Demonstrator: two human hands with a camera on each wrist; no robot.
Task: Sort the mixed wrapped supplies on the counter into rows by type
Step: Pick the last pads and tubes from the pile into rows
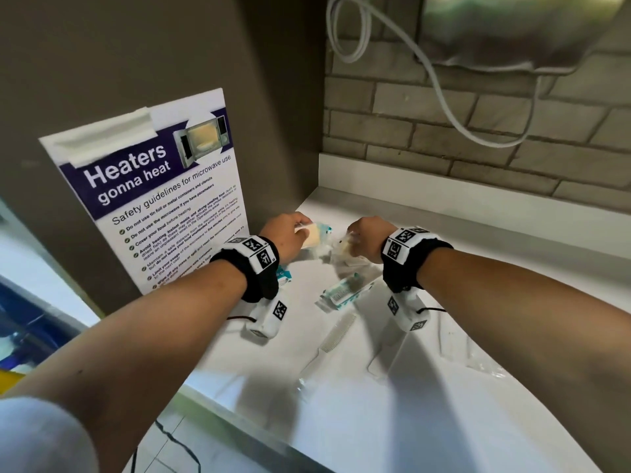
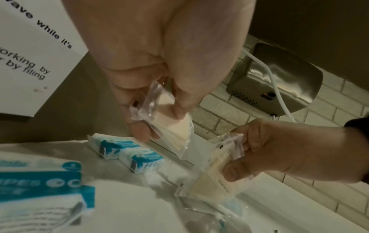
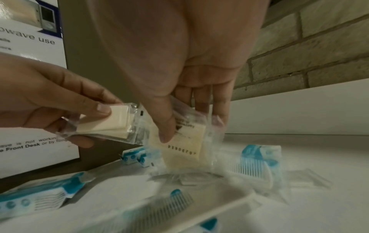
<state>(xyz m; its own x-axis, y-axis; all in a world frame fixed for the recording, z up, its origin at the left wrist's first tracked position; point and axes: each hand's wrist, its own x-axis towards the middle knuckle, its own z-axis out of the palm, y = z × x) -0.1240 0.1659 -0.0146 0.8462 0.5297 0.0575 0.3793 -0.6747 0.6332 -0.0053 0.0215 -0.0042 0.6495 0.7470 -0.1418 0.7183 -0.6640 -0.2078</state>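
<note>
My left hand (image 1: 300, 230) (image 2: 159, 121) pinches a clear-wrapped cream pad packet (image 1: 316, 235) (image 2: 175, 134) (image 3: 107, 124) above the back of the white counter (image 1: 444, 387). Just to its right, my right hand (image 1: 355, 238) (image 3: 191, 127) grips a second clear cream packet (image 1: 343, 249) (image 2: 215, 178) (image 3: 185, 152) with a printed code, its lower end close to the counter. Two small blue-and-white wrapped packets (image 2: 129, 151) (image 3: 139, 157) lie beneath, near the wall. A teal-wrapped comb (image 1: 345, 290) (image 3: 257, 165) lies below my right hand, a clear-wrapped white comb (image 1: 333, 339) nearer me.
A blue-and-white wipes packet (image 2: 40, 189) (image 1: 283, 276) lies under my left wrist. A microwave safety poster (image 1: 153, 199) hangs on the brown panel at left. A steel wall unit (image 2: 279, 88) with a white cord (image 1: 444, 97) hangs on the brick wall. Clear wrapping (image 1: 478, 360) lies right.
</note>
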